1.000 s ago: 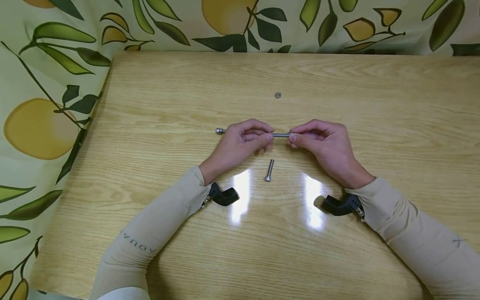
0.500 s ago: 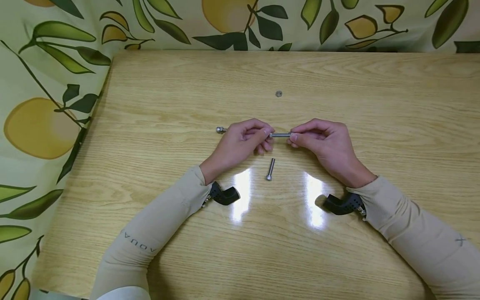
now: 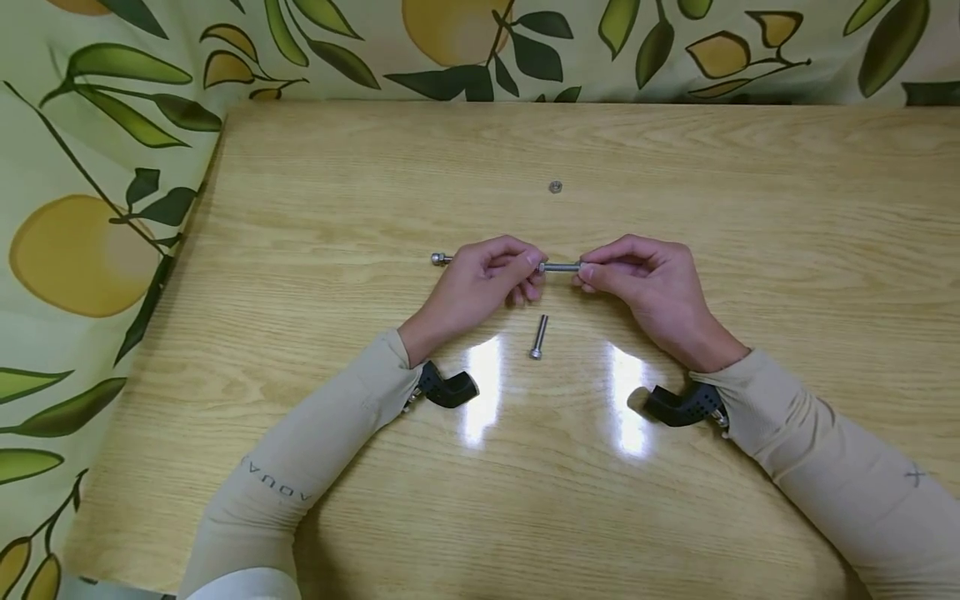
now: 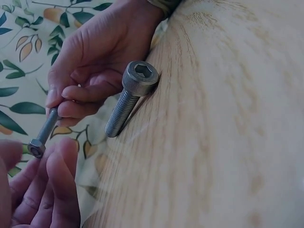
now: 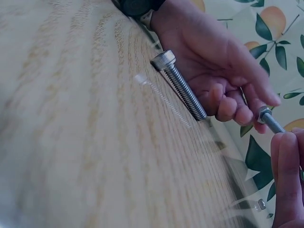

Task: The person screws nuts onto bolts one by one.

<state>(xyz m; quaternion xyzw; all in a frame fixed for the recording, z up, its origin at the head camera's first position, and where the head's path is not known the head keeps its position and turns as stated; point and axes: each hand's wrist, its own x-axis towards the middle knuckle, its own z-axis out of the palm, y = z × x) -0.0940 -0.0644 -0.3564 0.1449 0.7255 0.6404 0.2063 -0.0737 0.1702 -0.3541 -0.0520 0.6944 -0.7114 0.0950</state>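
Note:
Above the middle of the table, my right hand (image 3: 651,271) pinches a steel bolt (image 3: 561,267) near its head end, which the fingertips hide. The threaded shank points left toward my left hand (image 3: 480,275). A hex nut (image 4: 35,148) sits at the tip of that shank. Thumb and forefinger of the left hand lie on either side of the nut, the thumb slightly raised in the right wrist view. Below the hands lies a loose socket-head bolt (image 3: 539,337), its knurled head (image 4: 140,76) toward the person.
A second bolt with a nut near its head (image 3: 441,259) lies left of my left hand, partly hidden by it. Farther back is a loose nut (image 3: 556,187). A patterned cloth (image 3: 337,50) borders the wooden table (image 3: 750,183) at the back and left.
My left thumb has lifted and drawn back a little, so the nut at the bolt's tip now shows. The right hand has kept its grip and place.

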